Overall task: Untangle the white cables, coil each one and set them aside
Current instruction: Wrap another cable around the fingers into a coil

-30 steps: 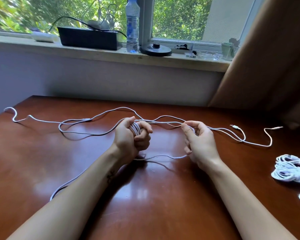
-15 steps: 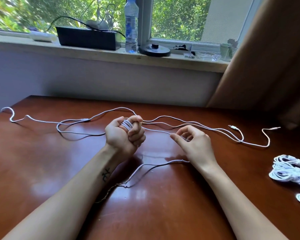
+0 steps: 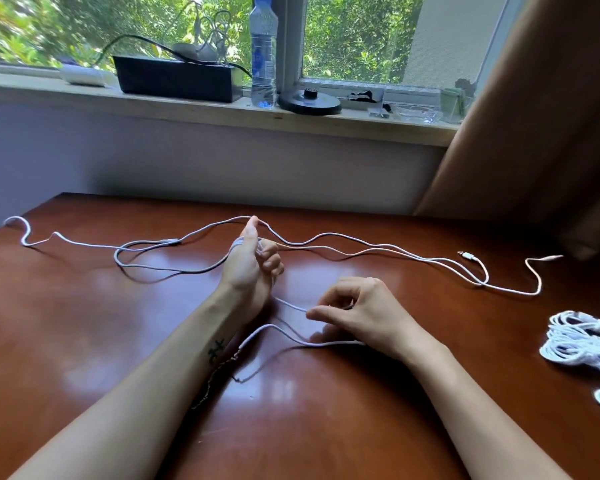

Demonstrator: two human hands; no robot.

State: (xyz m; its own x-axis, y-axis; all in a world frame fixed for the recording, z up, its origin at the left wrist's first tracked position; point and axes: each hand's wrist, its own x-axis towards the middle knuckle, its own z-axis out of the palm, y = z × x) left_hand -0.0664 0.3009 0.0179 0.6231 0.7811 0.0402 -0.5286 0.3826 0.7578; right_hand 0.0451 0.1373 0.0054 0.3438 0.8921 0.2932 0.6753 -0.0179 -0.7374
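White cable (image 3: 361, 251) lies strung across the far half of the table (image 3: 84, 341) in loose, overlapping runs. Finished coils (image 3: 582, 344) sit at the right edge, well apart.

Step in hand: coiling, mid-wrap.

Your left hand (image 3: 253, 268) stands upright, fingers curled round several turns (image 3: 238, 243) wound over the palm. Your right hand (image 3: 364, 313), nearer you, pinches the free strand (image 3: 291, 304) between thumb and fingertips.

Next move, as judged: carry that strand over the left hand for another turn, keeping the slack from snagging the crossing runs.
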